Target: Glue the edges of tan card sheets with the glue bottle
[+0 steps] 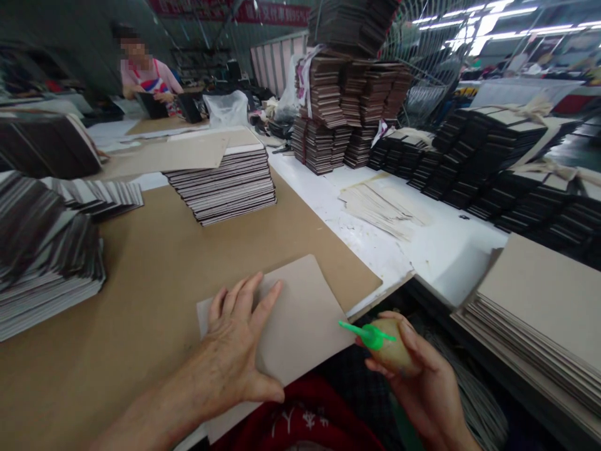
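My left hand lies flat with fingers spread on a grey cardboard sheet at the near edge of the brown-covered table. My right hand is wrapped round a small glue bottle with a green nozzle. The nozzle tip points left and hovers at the right edge of the sheet.
A stack of boards stands mid-table, with more fanned stacks at the left. At the right lies a pile of grey sheets. Tall dark stacks and black piles crowd the white table behind. A person in pink works at the far left.
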A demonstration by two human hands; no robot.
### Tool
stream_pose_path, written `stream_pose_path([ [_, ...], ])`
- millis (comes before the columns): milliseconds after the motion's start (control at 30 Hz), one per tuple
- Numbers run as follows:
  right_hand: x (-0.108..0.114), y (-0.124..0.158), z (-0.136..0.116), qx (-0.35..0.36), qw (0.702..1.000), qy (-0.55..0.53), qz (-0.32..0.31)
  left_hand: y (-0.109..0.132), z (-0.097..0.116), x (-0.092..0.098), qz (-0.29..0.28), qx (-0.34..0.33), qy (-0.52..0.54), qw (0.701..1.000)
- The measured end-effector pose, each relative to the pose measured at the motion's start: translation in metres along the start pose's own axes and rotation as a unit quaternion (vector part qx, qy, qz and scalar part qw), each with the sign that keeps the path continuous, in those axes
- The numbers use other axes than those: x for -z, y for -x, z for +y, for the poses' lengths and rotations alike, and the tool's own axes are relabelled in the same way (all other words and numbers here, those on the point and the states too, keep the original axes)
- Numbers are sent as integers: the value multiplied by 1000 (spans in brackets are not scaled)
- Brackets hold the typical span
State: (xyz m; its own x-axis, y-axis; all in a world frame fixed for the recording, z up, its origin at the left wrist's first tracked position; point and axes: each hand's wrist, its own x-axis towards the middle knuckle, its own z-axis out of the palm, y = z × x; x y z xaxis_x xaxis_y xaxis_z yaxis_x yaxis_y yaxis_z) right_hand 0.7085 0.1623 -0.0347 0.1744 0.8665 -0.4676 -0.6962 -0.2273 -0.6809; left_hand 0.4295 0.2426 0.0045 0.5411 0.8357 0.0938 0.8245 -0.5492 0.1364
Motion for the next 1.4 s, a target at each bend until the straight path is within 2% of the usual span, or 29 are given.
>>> stream_pose_path([
  [600,-9,6,-9,21,999,27,9,-1,-6,-6,-44,18,23,999],
  [900,-20,11,-18,38,999,37,9,-4,-12,-7,-89,26,62,994],
  [1033,-21,9,-22,35,998,43,1,-4,-17,-8,-85,10,94,992],
  [1167,-22,8,-25,39,998,41,0,3,-14,2,-79,-25,125,989],
  [1267,-25,8,-27,39,999,33,5,10,-5,14,-106,-60,148,981],
  [1400,-35,8,-29,21,1000,1,9,14,7,22,-131,-52,139,980],
])
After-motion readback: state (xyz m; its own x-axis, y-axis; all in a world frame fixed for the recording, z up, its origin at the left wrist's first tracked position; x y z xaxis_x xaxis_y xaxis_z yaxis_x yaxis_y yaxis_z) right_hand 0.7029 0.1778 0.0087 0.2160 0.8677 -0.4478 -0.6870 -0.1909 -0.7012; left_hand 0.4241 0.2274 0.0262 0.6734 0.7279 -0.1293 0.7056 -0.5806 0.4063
